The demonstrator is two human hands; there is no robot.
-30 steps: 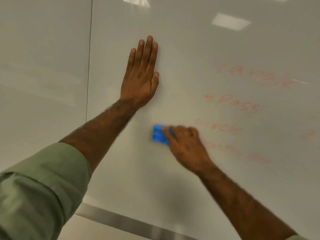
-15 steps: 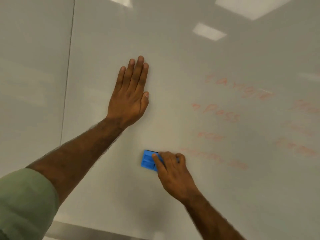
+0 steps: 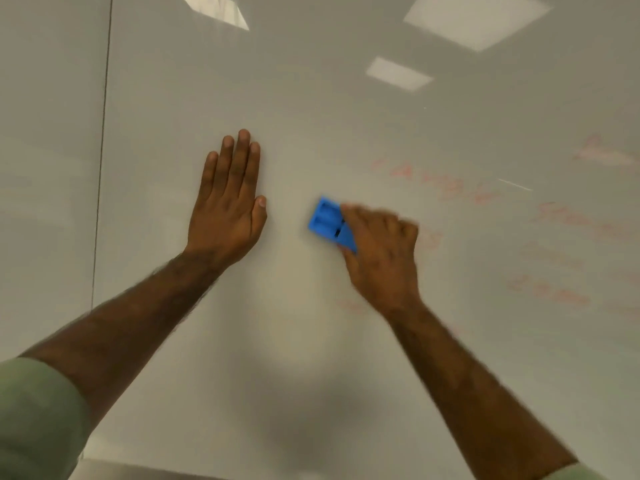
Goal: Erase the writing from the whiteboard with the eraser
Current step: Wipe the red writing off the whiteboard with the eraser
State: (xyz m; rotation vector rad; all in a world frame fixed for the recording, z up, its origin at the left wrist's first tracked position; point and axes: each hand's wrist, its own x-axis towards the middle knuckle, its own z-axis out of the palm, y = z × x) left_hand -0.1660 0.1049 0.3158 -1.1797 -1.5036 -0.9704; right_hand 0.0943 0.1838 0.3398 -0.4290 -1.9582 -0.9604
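The whiteboard [image 3: 311, 105] fills the view. Faint red writing [image 3: 446, 188] in several lines covers its right part, partly smeared. My right hand [image 3: 381, 254] presses a blue eraser [image 3: 329, 221] against the board, just left of the writing; the hand is blurred by motion. My left hand [image 3: 228, 209] lies flat on the board with fingers together, a short way left of the eraser, holding nothing.
A vertical seam [image 3: 104, 133] between board panels runs down the left side. A metal ledge [image 3: 138, 471] shows along the bottom edge. Ceiling lights [image 3: 474, 19] reflect in the upper board. More red writing [image 3: 554, 292] sits at the far right.
My right hand has moved the eraser up the board, from below the left hand to level with it. The lowest lines of writing look fainter. The view has shifted.
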